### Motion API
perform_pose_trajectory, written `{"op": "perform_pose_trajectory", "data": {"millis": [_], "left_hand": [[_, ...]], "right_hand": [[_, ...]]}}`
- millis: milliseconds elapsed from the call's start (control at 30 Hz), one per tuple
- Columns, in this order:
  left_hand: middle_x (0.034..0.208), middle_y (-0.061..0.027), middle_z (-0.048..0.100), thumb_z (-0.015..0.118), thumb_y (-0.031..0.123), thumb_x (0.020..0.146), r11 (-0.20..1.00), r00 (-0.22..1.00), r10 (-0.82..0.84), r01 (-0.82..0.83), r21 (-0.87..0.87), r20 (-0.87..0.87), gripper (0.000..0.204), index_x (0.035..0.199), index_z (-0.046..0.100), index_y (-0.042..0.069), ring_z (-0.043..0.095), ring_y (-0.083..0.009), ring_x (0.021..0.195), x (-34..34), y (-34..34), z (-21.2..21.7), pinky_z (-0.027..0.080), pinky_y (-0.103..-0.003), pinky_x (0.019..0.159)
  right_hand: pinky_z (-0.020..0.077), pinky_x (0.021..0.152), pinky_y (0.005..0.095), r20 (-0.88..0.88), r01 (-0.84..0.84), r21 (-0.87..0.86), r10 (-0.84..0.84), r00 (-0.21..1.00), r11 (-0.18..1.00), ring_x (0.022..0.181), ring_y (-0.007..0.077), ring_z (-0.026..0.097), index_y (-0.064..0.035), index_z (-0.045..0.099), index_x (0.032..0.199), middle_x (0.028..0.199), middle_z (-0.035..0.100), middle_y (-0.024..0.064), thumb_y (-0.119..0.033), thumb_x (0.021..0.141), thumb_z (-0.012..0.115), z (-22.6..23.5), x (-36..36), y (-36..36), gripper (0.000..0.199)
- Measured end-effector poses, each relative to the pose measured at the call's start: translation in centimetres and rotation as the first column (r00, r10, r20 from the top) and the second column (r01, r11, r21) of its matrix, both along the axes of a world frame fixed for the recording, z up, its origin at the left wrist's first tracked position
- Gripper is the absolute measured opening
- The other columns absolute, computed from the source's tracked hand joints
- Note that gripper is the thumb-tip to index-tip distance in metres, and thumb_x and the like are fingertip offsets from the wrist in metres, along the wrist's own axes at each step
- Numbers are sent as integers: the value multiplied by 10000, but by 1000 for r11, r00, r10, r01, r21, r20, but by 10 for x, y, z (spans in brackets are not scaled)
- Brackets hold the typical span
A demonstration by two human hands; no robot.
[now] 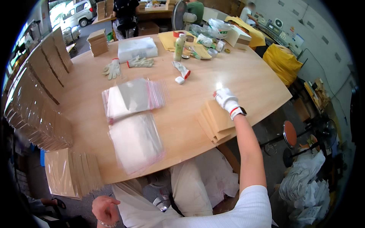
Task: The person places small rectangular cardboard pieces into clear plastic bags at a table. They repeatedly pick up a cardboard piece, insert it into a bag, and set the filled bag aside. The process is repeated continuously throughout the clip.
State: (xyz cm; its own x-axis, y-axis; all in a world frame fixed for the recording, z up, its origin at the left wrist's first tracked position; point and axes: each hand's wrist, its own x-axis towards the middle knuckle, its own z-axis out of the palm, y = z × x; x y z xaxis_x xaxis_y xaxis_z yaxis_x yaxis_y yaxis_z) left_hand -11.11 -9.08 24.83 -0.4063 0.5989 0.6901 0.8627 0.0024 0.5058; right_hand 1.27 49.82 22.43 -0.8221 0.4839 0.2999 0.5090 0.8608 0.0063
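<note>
My right hand [226, 99], in a white glove with a dark-faced watch at the wrist, reaches across the table to the far corner of a loose stack of flat brown cardboard pieces [216, 119]. Its fingers are smeared by motion, so their grip is unclear. Low beside my lap is my left hand [105, 209], bare, with a bracelet; its fingers curl closed and nothing shows in them. Two piles of clear plastic bags lie in front of me: a farther pile [131, 97] with pinkish edges and a nearer pile [137, 140].
Tall plastic-wrapped cardboard stacks [42, 95] line the table's left side. White gloves [112, 69], a white plastic-wrapped block [137, 48] and a green bottle [178, 47] sit farther back. At the right are a yellow sack [281, 62] and a round stool [289, 133]. People are at the back.
</note>
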Motion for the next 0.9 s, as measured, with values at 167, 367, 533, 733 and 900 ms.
{"op": "perform_pose_trajectory", "data": {"millis": [167, 367, 533, 733, 900], "left_hand": [[698, -203, 590, 567, 144, 851, 987, 963, 31, 12, -157, 267, 273, 899, 498, -115, 596, -257, 604, 13, 7, -4, 496, -306, 540], [772, -96, 650, 589, 14, 803, 979, 862, -29, 127, -160, 506, 174, 967, 536, -10, 638, -176, 668, 12, 47, -27, 502, -271, 629], [866, -124, 614, 588, 24, 809, 936, 744, -162, 324, -138, 649, 242, 1038, 512, -2, 606, -172, 838, 34, 134, -41, 477, -305, 756], [1159, -82, 493, 631, 53, 797, 942, 584, -320, 277, 188, 746, 481, 1214, 393, 16, 475, -158, 1076, 73, 232, -45, 390, -280, 896], [1096, -53, 530, 617, 20, 807, 886, 523, -300, 463, 30, 798, 430, 1186, 412, 26, 491, -118, 1032, 47, 168, -51, 411, -272, 878]], "right_hand": [[427, 869, 400, 358, 195, -205, -111, 927, 959, 1015, 312, 544, -132, 637, 1019, 1075, 586, 149, -429, 880, 352, -11, -27, 2, 435], [456, 772, 429, 197, 85, -177, -49, 979, 980, 886, 352, 579, -113, 648, 904, 927, 630, 142, -417, 877, 363, 13, -9, 7, 417], [461, 604, 392, 74, -154, 213, 141, 987, 965, 681, 308, 583, -79, 565, 673, 682, 586, 147, -324, 783, 575, 88, 16, -80, 269], [418, 531, 356, -20, -438, 231, 454, 891, 869, 614, 262, 545, -79, 491, 678, 660, 520, 97, -296, 722, 606, 94, 9, -214, 249], [399, 509, 335, -535, -386, 250, 459, 709, 888, 567, 212, 502, -71, 499, 716, 628, 464, 55, -299, 765, 575, 72, 31, -245, 246]]}}
